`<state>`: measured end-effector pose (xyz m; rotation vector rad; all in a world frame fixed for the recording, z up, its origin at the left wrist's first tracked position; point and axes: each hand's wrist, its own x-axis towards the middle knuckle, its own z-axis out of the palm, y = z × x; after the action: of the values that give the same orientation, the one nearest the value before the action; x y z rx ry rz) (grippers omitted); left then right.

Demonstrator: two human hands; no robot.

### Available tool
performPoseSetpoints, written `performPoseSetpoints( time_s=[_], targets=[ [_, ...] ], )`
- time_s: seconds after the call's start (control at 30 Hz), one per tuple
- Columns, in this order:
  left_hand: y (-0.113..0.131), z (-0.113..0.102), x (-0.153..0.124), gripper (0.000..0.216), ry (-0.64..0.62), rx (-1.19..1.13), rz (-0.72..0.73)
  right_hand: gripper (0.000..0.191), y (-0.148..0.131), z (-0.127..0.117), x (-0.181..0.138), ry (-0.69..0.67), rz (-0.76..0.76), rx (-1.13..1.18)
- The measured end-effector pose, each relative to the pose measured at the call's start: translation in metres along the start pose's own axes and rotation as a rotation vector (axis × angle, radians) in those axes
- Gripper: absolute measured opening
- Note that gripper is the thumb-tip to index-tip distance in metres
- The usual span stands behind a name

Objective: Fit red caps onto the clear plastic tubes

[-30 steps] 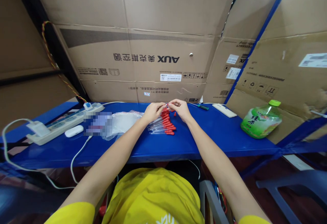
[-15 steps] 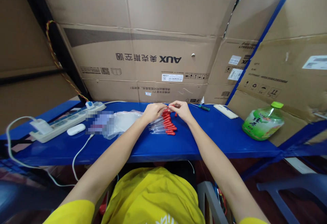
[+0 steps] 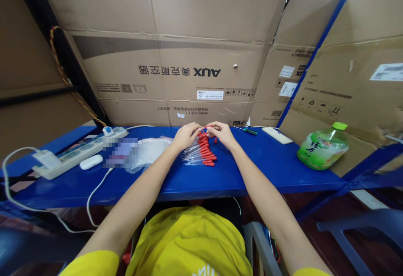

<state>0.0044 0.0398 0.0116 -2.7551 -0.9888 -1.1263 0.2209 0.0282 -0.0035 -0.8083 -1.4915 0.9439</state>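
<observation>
Over the far side of the blue table, my left hand (image 3: 186, 136) and my right hand (image 3: 222, 134) meet with fingertips pinched. Between them shows a red rubber bulb (image 3: 207, 128), held by the right fingers. The left fingers close on what looks like the thin glass tube of the same dropper, mostly hidden by the hand. Just below lies a pile of glass droppers (image 3: 206, 154), clear tubes pointing left and red bulbs right. One small red bulb (image 3: 215, 140) rests apart, under my right hand.
Left of the pile lie clear plastic bags (image 3: 147, 152), a white earphone case (image 3: 91, 162) and a power strip (image 3: 80, 152) with cables. To the right are a green screwdriver (image 3: 250, 131), a phone (image 3: 277, 135) and a green tea bottle (image 3: 324, 147). Cardboard (image 3: 176, 49) walls the back.
The view has shifted slightly. Both hands stay together above the pile; their fingertips have moved a little apart, and the red bulb between them shows more clearly.
</observation>
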Motion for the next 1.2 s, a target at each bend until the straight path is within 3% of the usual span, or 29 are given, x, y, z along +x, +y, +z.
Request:
performPoseSetpoints(
  time_s=[0.23,0.9,1.2],
  targets=[
    [-0.0044,-0.0005,-0.0006,0.042,-0.067,-0.066,0.069,0.045,-0.0009,-0.0001,-0.0008,-0.001,0.006,0.003],
    [-0.0062,-0.0003,-0.0010,0.042,-0.097,-0.087,0.084,0.044,-0.0023,0.0048,-0.0036,-0.026,0.017,0.022],
    [-0.0092,0.0043,-0.0009,0.039,-0.024,-0.097,0.031,0.044,-0.0025,0.0054,-0.0044,-0.036,-0.011,-0.001]
  ],
)
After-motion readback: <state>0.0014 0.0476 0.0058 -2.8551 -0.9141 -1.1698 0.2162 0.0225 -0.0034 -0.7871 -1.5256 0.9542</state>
